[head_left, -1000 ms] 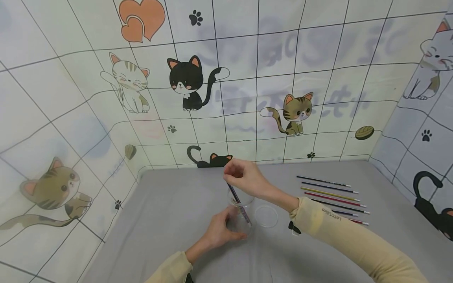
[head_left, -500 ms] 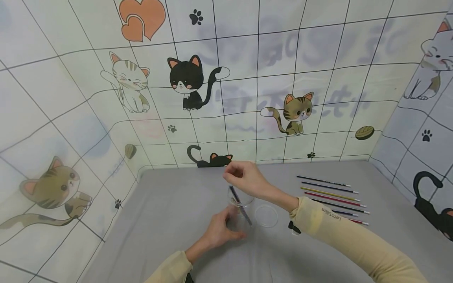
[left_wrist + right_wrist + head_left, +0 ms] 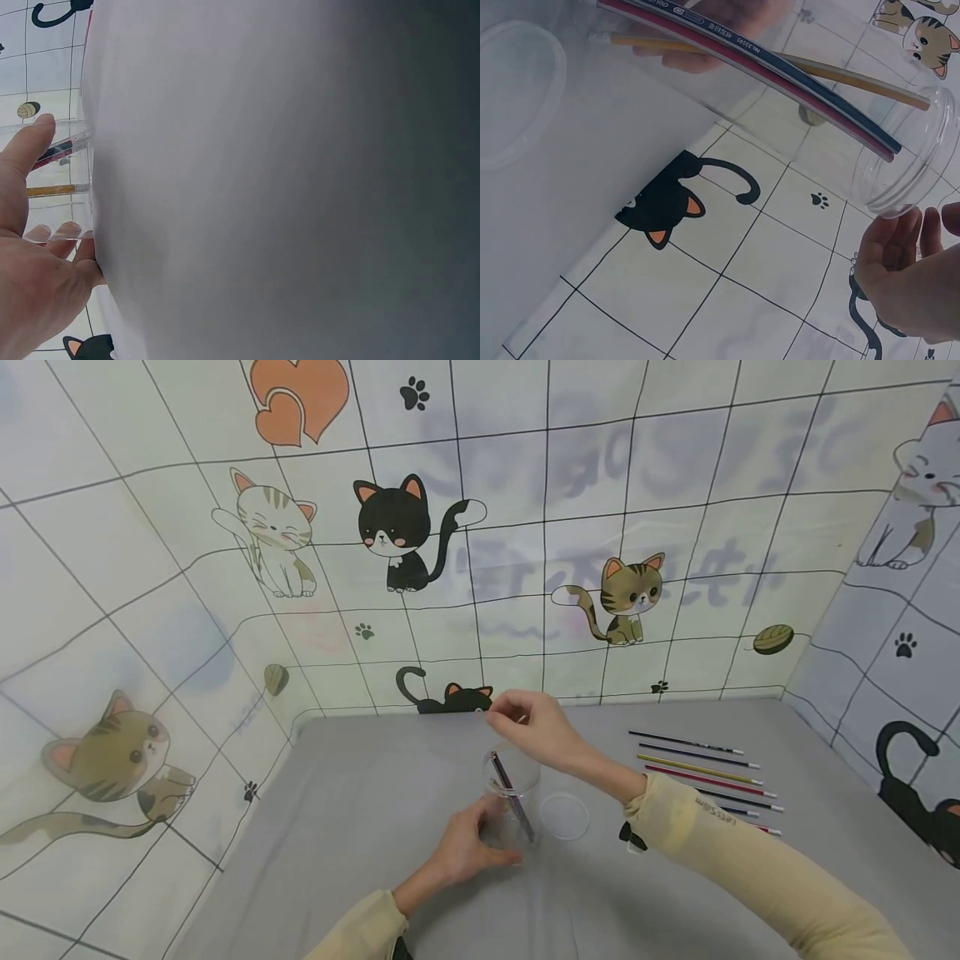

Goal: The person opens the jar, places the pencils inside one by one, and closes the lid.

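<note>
A clear plastic jar (image 3: 527, 787) stands upright on the grey table, its mouth uncovered. Low around its wall, my left hand (image 3: 467, 850) grips it; thumb and fingers on opposite sides also show in the left wrist view. Inside the jar lean a dark blue pencil (image 3: 810, 82), a red pencil (image 3: 780, 93) and a yellow pencil (image 3: 847, 76). Just above the jar's mouth is my right hand (image 3: 542, 732), fingers loosely bent and holding nothing. In the right wrist view its fingertips appear beside the threaded rim (image 3: 907, 180).
A round translucent lid (image 3: 565, 818) lies flat just right of the jar. Farther right, several pencils (image 3: 701, 768) lie in a row, partly covered by my right sleeve (image 3: 697, 827). A cloth wall printed with cats (image 3: 393, 527) rises behind the table.
My right hand has let go of the dark blue pencil, which now leans inside the jar. That hand has shifted slightly up and right. The left hand keeps its grip on the jar.
</note>
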Action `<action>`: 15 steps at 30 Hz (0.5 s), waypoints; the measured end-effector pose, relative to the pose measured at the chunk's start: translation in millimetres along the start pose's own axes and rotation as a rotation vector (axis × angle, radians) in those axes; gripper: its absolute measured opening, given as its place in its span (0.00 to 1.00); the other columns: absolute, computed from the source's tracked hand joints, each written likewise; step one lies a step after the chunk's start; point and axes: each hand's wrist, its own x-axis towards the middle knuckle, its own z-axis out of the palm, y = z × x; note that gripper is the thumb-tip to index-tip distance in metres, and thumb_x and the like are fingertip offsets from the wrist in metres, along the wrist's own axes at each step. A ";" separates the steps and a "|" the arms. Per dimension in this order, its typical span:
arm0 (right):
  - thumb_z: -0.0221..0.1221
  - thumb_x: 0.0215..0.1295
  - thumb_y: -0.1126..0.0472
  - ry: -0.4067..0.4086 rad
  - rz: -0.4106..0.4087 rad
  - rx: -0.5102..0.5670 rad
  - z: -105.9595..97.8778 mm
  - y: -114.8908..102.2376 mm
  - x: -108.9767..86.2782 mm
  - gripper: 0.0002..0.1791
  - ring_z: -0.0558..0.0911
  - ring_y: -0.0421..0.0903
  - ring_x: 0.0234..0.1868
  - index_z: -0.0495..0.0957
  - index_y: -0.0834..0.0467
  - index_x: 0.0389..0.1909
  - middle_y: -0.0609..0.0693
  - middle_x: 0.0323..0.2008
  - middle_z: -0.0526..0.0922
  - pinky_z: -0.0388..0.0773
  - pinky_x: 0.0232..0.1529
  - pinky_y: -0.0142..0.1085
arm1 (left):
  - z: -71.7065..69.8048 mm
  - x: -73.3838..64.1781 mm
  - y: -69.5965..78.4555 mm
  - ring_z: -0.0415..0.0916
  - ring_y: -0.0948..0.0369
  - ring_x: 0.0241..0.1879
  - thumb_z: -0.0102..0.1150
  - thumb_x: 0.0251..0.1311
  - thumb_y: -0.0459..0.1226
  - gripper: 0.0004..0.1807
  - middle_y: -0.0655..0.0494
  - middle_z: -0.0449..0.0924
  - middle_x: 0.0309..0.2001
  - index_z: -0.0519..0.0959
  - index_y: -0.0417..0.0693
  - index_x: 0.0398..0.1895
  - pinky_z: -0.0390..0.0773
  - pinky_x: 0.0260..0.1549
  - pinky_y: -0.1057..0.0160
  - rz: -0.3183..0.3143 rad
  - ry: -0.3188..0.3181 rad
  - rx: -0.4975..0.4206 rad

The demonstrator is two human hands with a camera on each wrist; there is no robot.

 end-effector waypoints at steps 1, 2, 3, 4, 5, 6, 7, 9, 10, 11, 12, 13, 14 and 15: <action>0.59 0.71 0.62 0.003 0.002 0.001 -2.2 0.9 -0.6 0.06 0.78 0.46 0.32 0.83 0.59 0.40 0.46 0.33 0.82 0.77 0.33 0.37 | 0.2 0.1 -0.2 0.77 0.58 0.48 0.83 0.42 0.43 0.37 0.52 0.81 0.48 0.76 0.46 0.57 0.79 0.52 0.54 0.001 0.002 0.002; 0.59 0.71 0.63 0.004 0.002 0.006 -4.1 2.3 -1.0 0.05 0.78 0.46 0.31 0.83 0.59 0.40 0.46 0.33 0.82 0.77 0.32 0.37 | 0.4 0.1 -0.1 0.77 0.58 0.48 0.83 0.42 0.43 0.37 0.51 0.81 0.49 0.76 0.46 0.58 0.79 0.52 0.54 -0.003 0.003 0.001; 0.59 0.71 0.63 0.005 -0.002 0.007 -6.2 4.0 -1.7 0.05 0.78 0.46 0.31 0.83 0.59 0.40 0.47 0.33 0.82 0.77 0.31 0.37 | 0.5 0.1 -0.1 0.78 0.57 0.49 0.83 0.42 0.43 0.38 0.51 0.81 0.49 0.75 0.46 0.58 0.79 0.52 0.53 -0.003 0.003 0.000; 0.59 0.71 0.63 0.006 0.001 0.009 -8.0 5.5 -2.4 0.05 0.78 0.45 0.30 0.83 0.59 0.41 0.47 0.33 0.83 0.77 0.31 0.36 | 0.8 0.1 -0.5 0.78 0.57 0.49 0.83 0.42 0.42 0.38 0.50 0.81 0.50 0.75 0.46 0.58 0.79 0.52 0.53 -0.005 0.003 -0.001; 0.58 0.71 0.64 0.006 0.002 0.014 -9.8 6.7 -3.3 0.06 0.78 0.45 0.30 0.83 0.59 0.41 0.47 0.34 0.83 0.77 0.30 0.36 | 1.1 0.1 -0.7 0.78 0.56 0.50 0.83 0.42 0.42 0.38 0.49 0.81 0.50 0.75 0.45 0.59 0.79 0.53 0.53 -0.005 0.004 -0.001; 0.58 0.71 0.64 0.006 0.002 0.018 -11.6 8.1 -4.1 0.06 0.78 0.46 0.29 0.83 0.60 0.41 0.48 0.34 0.83 0.78 0.30 0.35 | 1.1 0.1 -0.6 0.78 0.56 0.50 0.83 0.42 0.42 0.39 0.49 0.81 0.51 0.75 0.45 0.60 0.79 0.53 0.52 -0.006 0.004 -0.004; 0.58 0.71 0.65 0.008 0.001 0.018 -13.4 9.6 -4.9 0.06 0.78 0.46 0.29 0.83 0.60 0.42 0.48 0.34 0.83 0.78 0.30 0.35 | 1.2 0.2 -0.6 0.78 0.55 0.51 0.83 0.42 0.42 0.39 0.49 0.81 0.51 0.75 0.45 0.60 0.78 0.53 0.52 -0.007 0.004 -0.007; 0.59 0.71 0.65 0.012 0.001 0.013 -16.7 12.4 -6.5 0.06 0.79 0.46 0.31 0.82 0.61 0.42 0.49 0.35 0.83 0.78 0.31 0.35 | 1.4 0.3 -0.5 0.78 0.55 0.52 0.83 0.42 0.41 0.40 0.50 0.81 0.53 0.75 0.46 0.61 0.78 0.54 0.52 -0.011 0.005 -0.011; 0.59 0.70 0.65 0.015 0.008 0.011 -18.2 13.8 -7.3 0.05 0.79 0.46 0.32 0.82 0.60 0.42 0.49 0.35 0.83 0.78 0.32 0.34 | 1.5 0.3 -0.4 0.77 0.55 0.52 0.83 0.42 0.41 0.41 0.51 0.81 0.53 0.75 0.46 0.62 0.77 0.55 0.52 -0.013 0.005 -0.013; 0.60 0.70 0.66 0.017 0.009 0.009 -19.9 15.0 -8.3 0.05 0.79 0.47 0.32 0.82 0.61 0.42 0.50 0.35 0.83 0.78 0.33 0.34 | 1.5 0.4 -0.2 0.77 0.55 0.53 0.83 0.41 0.41 0.41 0.51 0.81 0.53 0.75 0.46 0.62 0.77 0.55 0.52 -0.013 0.006 -0.014; 0.60 0.69 0.66 0.017 0.008 0.006 -21.6 16.4 -9.2 0.05 0.79 0.47 0.33 0.82 0.61 0.42 0.50 0.36 0.83 0.78 0.33 0.34 | 1.5 0.5 -0.1 0.77 0.55 0.53 0.83 0.41 0.41 0.41 0.52 0.81 0.53 0.74 0.46 0.62 0.77 0.55 0.51 -0.012 0.007 -0.014; 0.60 0.69 0.67 0.020 0.011 -0.001 -23.1 18.1 -10.1 0.05 0.79 0.47 0.34 0.82 0.61 0.42 0.51 0.36 0.84 0.78 0.34 0.34 | 1.7 0.6 -0.1 0.77 0.55 0.53 0.83 0.41 0.41 0.41 0.52 0.81 0.54 0.74 0.46 0.62 0.77 0.55 0.51 -0.013 0.007 -0.013; 0.61 0.68 0.67 0.022 0.011 -0.004 -24.7 19.6 -11.2 0.05 0.79 0.47 0.35 0.81 0.61 0.43 0.51 0.36 0.84 0.78 0.34 0.34 | 1.8 0.6 0.0 0.77 0.55 0.53 0.83 0.41 0.41 0.42 0.52 0.81 0.54 0.74 0.46 0.63 0.77 0.56 0.51 -0.014 0.007 -0.014; 0.61 0.68 0.67 0.024 0.011 -0.007 -26.3 21.2 -12.2 0.05 0.79 0.47 0.36 0.81 0.62 0.43 0.51 0.36 0.84 0.78 0.35 0.34 | 1.8 0.8 0.2 0.77 0.55 0.53 0.83 0.41 0.40 0.42 0.52 0.81 0.54 0.74 0.46 0.63 0.77 0.56 0.51 -0.012 0.007 -0.014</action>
